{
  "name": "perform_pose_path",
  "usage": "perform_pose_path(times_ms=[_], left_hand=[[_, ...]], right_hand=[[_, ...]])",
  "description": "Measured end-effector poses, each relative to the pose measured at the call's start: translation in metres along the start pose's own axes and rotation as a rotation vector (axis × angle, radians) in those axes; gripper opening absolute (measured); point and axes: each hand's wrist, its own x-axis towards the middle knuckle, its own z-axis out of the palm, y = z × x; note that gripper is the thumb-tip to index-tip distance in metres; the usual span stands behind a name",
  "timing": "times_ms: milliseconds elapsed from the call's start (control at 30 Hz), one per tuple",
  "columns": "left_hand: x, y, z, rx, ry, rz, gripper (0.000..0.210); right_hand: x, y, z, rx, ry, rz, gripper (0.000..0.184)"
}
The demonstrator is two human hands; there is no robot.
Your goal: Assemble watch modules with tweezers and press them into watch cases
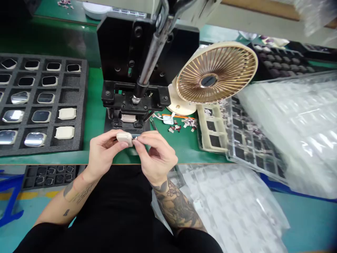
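Between the thumb and fingers of my left hand [104, 151] is a cream smartwatch case [124, 137], held just in front of a black hand press [151, 93]. My right hand [157, 151] is closed in a pinch at the case's right end. A small light bit and a dark flat edge show by those fingertips, too small to name. Low in the press lies a pale block [128, 118]. A grey foam tray [85, 105] at the left carries several watch cases; most have dark or shiny screens, and two cream ones [65, 132] are back-up or without a visible screen.
Right of the press stands a cream fan [216, 75]. Small loose parts [190, 123], tweezers [153, 123] and a white cable piece [168, 120] lie below it. Clear plastic trays [255, 140] and bagged trays [297, 116] crowd the right side. Another foam tray [33, 182] sits below the table edge.
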Motion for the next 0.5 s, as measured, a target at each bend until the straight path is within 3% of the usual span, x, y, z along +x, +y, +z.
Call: perform_pose_path(times_ms=[100, 267, 400, 500], left_hand=[[0.0, 0.0, 0.001, -0.02, 0.016, -0.008, 0.026], [0.002, 0.002, 0.0, -0.033, 0.043, -0.063, 0.028], [0.003, 0.006, 0.0, -0.024, -0.038, -0.09, 0.028], [0.001, 0.01, 0.002, 0.0, -0.104, -0.102, 0.027]], right_hand=[[-0.007, -0.001, 0.002, -0.014, -0.011, -0.02, 0.017], [-0.012, -0.008, -0.004, -0.039, -0.183, 0.034, 0.029], [0.002, -0.008, -0.01, 0.101, -0.214, 0.252, 0.031], [0.013, -0.004, -0.013, 0.251, -0.335, 0.383, 0.029]])
